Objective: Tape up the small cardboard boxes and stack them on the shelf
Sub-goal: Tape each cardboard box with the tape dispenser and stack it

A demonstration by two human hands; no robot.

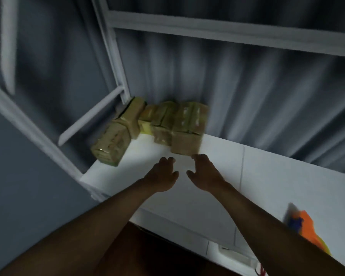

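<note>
Several small taped cardboard boxes stand in a cluster at the back left of a white shelf (267,176). The nearest box (185,143) is stacked under another one (190,118). One box (108,147) hangs close to the shelf's left edge. My left hand (162,175) and my right hand (204,171) hover side by side just in front of the nearest box, fingers loosely bent, holding nothing. The right fingertips are very close to the box's lower corner; I cannot tell if they touch. The picture is blurred by motion.
White metal shelf posts and rails (116,62) rise at the left and cross above. A grey curtain (267,92) hangs behind the shelf. An orange and blue object (305,226) lies at the shelf's right front. A dark floor (147,250) shows below.
</note>
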